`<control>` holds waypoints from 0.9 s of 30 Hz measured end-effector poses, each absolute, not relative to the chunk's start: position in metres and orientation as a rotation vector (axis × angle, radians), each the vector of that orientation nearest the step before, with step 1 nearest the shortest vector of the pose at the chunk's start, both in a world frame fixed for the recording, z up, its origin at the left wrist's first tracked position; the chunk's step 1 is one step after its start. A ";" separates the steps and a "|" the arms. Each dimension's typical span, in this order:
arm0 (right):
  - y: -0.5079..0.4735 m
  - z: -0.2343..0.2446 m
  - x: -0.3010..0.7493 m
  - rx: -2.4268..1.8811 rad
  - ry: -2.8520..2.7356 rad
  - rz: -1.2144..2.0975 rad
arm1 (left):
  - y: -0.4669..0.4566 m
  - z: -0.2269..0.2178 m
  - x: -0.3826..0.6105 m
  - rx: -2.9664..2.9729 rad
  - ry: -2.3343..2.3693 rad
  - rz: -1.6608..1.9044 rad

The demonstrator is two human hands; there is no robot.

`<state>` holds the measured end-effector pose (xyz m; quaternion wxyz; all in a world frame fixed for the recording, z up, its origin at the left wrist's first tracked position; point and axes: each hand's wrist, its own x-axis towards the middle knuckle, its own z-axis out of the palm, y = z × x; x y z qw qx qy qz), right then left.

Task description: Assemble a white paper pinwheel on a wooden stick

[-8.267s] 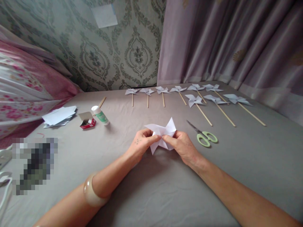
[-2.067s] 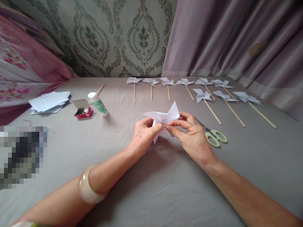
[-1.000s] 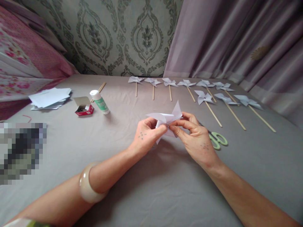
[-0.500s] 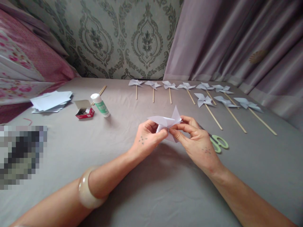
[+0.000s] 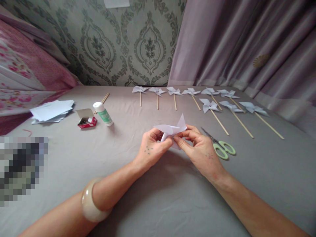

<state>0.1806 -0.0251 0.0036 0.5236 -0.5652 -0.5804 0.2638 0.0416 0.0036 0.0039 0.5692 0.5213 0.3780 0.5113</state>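
Note:
A white paper pinwheel (image 5: 170, 129) with folded blades is held between both hands above the grey cloth. My left hand (image 5: 153, 144) pinches it from the left, thumb pressed near its centre. From the right, my right hand (image 5: 197, 144) is closed on it, thumb and fingertips meeting at the middle. Whether a small pin sits between those fingertips cannot be made out. Just right of my right hand lie scissors (image 5: 222, 148) with green handles. No stick shows on the held pinwheel.
Several finished pinwheels (image 5: 209, 105) on wooden sticks lie along the back and right. Toward the left are a glue stick (image 5: 104, 114), an open red box (image 5: 87, 122) of small metal pieces, loose sticks (image 5: 105, 98) and a stack of white paper (image 5: 51, 110).
Both hands close in slightly at the pinwheel's centre, the right one shifting a little left. More of the scissors shows. The whole view has tilted up slightly.

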 end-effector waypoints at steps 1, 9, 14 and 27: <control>-0.025 0.004 0.180 -1.348 -1.385 0.652 | 0.004 0.004 0.042 1.220 0.891 1.201; -0.026 0.006 0.174 -1.373 -1.270 0.809 | 0.005 0.006 0.042 1.177 0.888 1.202; -0.027 0.008 0.173 -1.377 -1.236 0.839 | 0.004 0.007 0.042 1.164 0.890 1.203; -0.023 0.000 0.174 -1.366 -1.210 0.895 | 0.007 0.003 0.042 1.185 0.857 1.142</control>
